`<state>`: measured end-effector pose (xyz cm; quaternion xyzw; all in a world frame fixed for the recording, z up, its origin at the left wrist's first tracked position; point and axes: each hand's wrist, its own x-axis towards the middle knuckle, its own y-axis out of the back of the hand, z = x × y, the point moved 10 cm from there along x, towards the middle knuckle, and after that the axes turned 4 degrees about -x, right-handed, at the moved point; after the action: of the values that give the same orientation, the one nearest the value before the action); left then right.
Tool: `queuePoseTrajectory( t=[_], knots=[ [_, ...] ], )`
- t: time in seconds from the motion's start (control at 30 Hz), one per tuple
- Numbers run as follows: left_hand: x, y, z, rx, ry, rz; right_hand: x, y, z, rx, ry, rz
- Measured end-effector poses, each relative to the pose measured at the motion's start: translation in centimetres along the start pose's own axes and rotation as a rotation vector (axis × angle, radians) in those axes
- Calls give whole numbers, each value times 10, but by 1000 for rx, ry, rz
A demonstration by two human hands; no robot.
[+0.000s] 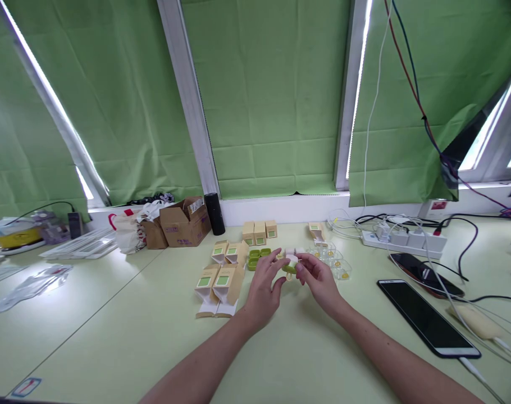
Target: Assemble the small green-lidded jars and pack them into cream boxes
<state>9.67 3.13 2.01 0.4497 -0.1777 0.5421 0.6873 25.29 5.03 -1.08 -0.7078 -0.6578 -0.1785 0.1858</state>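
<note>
Between the fingertips of both hands is a small green case [289,269] with a white part on top. My left hand [263,287] pinches it from the left, and my right hand [320,282] grips its right side. Just behind my left hand stand several small green trays [254,262]. To the right of my right hand lie clear plastic pieces [343,269] with yellow spots. Kraft cartons with green labels, some with flaps open [222,286], are to the left. White pieces behind the fingers are partly hidden.
Closed kraft boxes [259,231] stand at the back, and one open carton [317,234] is right of them. A cardboard box [186,223] and black cylinder [214,214] are back left. A phone [426,317], cables and a power strip [402,240] lie to the right.
</note>
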Motion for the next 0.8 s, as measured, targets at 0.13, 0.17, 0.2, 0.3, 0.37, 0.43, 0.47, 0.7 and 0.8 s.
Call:
queuePoseTrajectory(
  t=[0.13, 0.17, 0.2, 0.3, 0.37, 0.43, 0.47, 0.7, 0.8],
  knots=[
    [0, -1, 0, 51, -19, -10, 0, -3, 9, 50, -73, -10],
    [0, -1, -1, 62, -22, -11, 0, -4, 11, 58, -90, -16],
    [0, -2, -1, 76, -25, -15, -1, -5, 13, 63, -107, -24],
    [-1, -3, -3, 112, -40, -29, -2, -8, 16, 68, -144, -45],
    [0, -3, -3, 123, -52, -29, -3, -10, 17, 66, -156, -60],
    [0, -3, -3, 126, -57, -23, -3, -11, 19, 57, -160, -80],
    [0, -3, -2, 125, -57, -20, -2, -11, 19, 45, -160, -87],
    [2, -1, -11, 39, 52, 25, 0, 1, -3, -412, -39, -101],
    [2, 0, -24, -11, 174, 66, 0, 2, -25, -925, 69, -97]
  ],
)
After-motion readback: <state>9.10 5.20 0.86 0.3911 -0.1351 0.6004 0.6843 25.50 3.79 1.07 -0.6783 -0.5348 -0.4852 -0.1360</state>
